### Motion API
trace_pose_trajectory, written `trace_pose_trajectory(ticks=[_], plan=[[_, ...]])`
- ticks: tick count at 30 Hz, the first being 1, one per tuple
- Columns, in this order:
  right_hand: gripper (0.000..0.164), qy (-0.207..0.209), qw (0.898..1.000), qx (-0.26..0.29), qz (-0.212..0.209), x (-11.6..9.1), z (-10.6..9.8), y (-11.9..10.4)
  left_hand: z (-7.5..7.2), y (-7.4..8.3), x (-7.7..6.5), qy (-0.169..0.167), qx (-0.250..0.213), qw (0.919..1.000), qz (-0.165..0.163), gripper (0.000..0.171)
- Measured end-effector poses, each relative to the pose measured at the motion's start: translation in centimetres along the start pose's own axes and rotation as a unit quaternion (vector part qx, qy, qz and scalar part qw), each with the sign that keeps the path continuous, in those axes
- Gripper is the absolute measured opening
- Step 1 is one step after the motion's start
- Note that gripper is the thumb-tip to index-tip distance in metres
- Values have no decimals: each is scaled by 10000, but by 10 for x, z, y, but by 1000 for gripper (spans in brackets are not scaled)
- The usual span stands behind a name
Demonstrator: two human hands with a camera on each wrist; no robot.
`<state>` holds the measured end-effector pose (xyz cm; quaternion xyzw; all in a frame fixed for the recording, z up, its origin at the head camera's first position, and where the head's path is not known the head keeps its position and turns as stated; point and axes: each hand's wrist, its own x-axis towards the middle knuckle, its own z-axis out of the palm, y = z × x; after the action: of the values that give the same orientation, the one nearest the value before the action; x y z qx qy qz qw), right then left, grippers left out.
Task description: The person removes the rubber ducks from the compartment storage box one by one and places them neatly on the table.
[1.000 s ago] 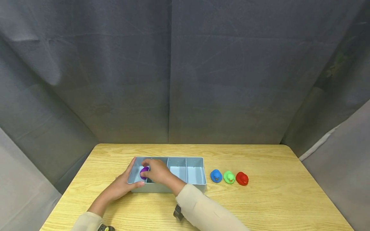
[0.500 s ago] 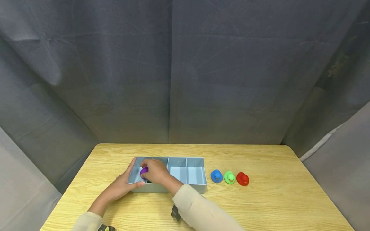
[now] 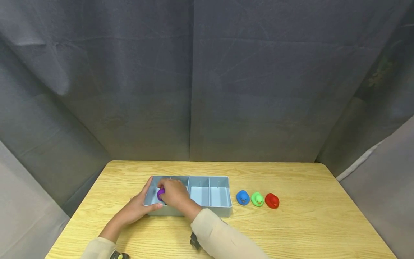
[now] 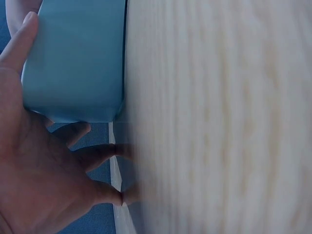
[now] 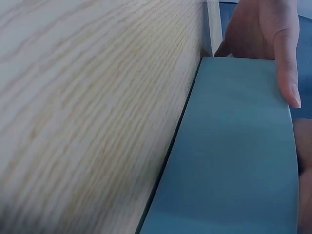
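Note:
A long grey-blue divided box [image 3: 207, 211] stands on the table. My left hand [image 3: 136, 208] rests around its left end, with the thumb along the front and the index finger toward the back corner. In the left wrist view my left hand's fingers [image 4: 100, 155] are spread and fairly straight against the box end [image 4: 73, 73]. My right hand [image 3: 175, 192] reaches into the leftmost compartment and pinches a rounded purple toy [image 3: 160, 194]; the hand hides part of the toy. Only the box's front wall [image 5: 234, 146] and a bit of my right hand [image 5: 304, 180] show in the right wrist view.
Right of the box, a blue rubber duck [image 3: 243, 198], a green rubber duck [image 3: 257, 199] and a red rubber duck [image 3: 272, 200] stand in a row on the wooden table [image 3: 307, 223]. Grey curtains [image 3: 245, 90] enclose the back and sides.
My right hand and forearm have shifted slightly left, and the purple toy has turned a little in its fingers. The left hand stays at the box end.

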<state>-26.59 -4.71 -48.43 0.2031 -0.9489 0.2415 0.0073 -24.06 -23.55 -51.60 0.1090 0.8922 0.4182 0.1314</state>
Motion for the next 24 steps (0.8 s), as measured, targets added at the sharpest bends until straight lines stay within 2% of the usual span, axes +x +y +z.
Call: trace_pose_trajectory(ticks=[3,10,19,24], plan=[[29,25,10000,37,32,-1,1,0,0,1,0,3,-48,10000,-18,113],[24,65,9996,214,-178,-3,-2,1,-1,3,-2,-19,-138,9999,92,112],[22,80,9908,1347,-29,-3,-4,4,-1,3,-3,-76,-363,9991,215,111],[23,192,9852,1701,-10,-3,-5,5,-1,3,-3,-120,-461,9985,284,111]])
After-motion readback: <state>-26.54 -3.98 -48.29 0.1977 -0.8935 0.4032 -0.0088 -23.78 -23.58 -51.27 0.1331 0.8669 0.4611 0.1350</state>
